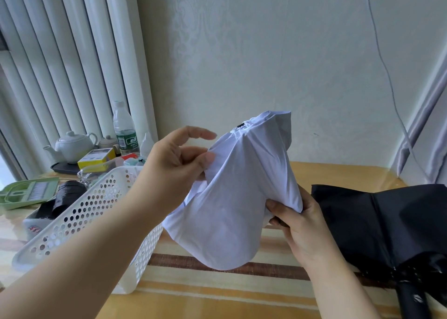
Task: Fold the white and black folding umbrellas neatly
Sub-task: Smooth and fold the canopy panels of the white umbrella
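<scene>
The white folding umbrella [239,193] is held up over the table, its loose canopy bunched and hanging in folds, tip pointing up and away. My left hand [179,164] pinches a fold of the white fabric near the top with thumb and fingers, index finger stretched out. My right hand [297,219] grips the umbrella's lower right side, where something dark shows inside the fist. The black folding umbrella [387,224] lies on the table at the right, canopy loose, its black handle [411,301] pointing toward me.
A white perforated basket [79,224] stands at the left on the striped tablecloth [217,285]. Behind it are a white teapot [72,147], a water bottle [124,130], a yellow box [96,159], a green plastic dustpan [26,193] and a black roll [67,195]. A cable hangs on the wall at right.
</scene>
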{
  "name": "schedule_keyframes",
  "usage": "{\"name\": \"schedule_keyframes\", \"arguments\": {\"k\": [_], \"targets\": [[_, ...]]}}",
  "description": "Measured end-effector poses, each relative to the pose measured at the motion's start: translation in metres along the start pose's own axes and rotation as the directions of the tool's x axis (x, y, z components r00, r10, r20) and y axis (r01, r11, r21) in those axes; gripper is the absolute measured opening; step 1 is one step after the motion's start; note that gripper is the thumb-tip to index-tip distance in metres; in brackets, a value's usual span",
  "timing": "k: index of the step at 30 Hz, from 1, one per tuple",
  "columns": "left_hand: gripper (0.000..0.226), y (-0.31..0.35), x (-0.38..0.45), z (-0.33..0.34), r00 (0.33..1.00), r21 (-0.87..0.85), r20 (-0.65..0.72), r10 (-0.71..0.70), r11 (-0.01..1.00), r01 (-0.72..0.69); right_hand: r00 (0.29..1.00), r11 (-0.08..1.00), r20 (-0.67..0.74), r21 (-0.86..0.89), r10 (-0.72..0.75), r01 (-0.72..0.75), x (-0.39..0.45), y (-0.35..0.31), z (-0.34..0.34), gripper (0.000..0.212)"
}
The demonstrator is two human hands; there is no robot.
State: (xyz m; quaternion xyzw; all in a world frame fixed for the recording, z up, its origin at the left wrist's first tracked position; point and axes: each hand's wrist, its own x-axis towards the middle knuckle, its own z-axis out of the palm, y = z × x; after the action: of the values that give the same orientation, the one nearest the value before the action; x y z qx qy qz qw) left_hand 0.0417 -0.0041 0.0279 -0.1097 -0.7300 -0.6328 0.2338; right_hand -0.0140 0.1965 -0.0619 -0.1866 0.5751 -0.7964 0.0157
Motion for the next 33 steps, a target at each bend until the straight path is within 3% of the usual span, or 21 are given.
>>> {"name": "schedule_keyframes", "arguments": {"k": [2,8,14,17,19,21,24,26,29,33], "targets": [[0.027,-0.007,-0.003,-0.005,0.997,-0.027,0.072,-0.033,0.999,0.035,1.000,1.000,-0.021,0.014,0.010,-0.009,0.000,-0.001,-0.001,0.025],[0.052,-0.031,-0.020,-0.025,0.910,0.216,0.398,-0.119,0.976,0.033,0.990,1.000,-0.139,-0.013,0.003,-0.005,0.002,-0.004,-0.009,0.031],[0.038,-0.027,-0.030,-0.033,0.935,0.452,0.323,-0.145,0.892,-0.018,0.992,0.999,-0.122,-0.009,-0.046,0.045,-0.001,-0.011,-0.010,0.041],[0.042,-0.023,-0.038,-0.039,0.949,0.615,0.313,-0.030,0.768,-0.178,0.991,0.998,-0.122,0.016,-0.052,0.054,-0.003,-0.018,-0.012,0.036],[0.032,-0.023,-0.048,-0.041,0.929,0.689,0.342,0.143,0.634,-0.351,0.990,0.997,-0.129,0.037,-0.062,0.068,-0.004,-0.023,-0.012,0.034],[0.021,-0.020,-0.063,-0.037,0.912,0.709,0.324,0.252,0.573,-0.411,0.983,0.993,-0.165,0.069,-0.079,0.091,-0.004,-0.025,-0.014,0.033],[0.014,-0.014,-0.080,-0.028,0.904,0.657,0.270,0.331,0.623,-0.425,0.976,0.989,-0.197,0.098,-0.090,0.111,-0.005,-0.028,-0.013,0.031],[0.020,-0.010,-0.082,-0.021,0.939,0.596,0.144,0.312,0.730,-0.334,0.977,0.988,-0.199,0.116,-0.079,0.104,-0.005,-0.027,-0.012,0.028],[0.051,-0.008,-0.080,-0.007,0.980,0.345,-0.093,0.175,0.929,-0.133,0.981,0.984,-0.190,0.156,-0.050,0.081,-0.005,-0.026,-0.012,0.027],[0.043,-0.013,-0.078,0.011,0.985,0.175,-0.173,0.021,0.985,0.010,0.981,0.977,-0.192,0.203,-0.032,0.072,-0.004,-0.025,-0.014,0.025]]}}
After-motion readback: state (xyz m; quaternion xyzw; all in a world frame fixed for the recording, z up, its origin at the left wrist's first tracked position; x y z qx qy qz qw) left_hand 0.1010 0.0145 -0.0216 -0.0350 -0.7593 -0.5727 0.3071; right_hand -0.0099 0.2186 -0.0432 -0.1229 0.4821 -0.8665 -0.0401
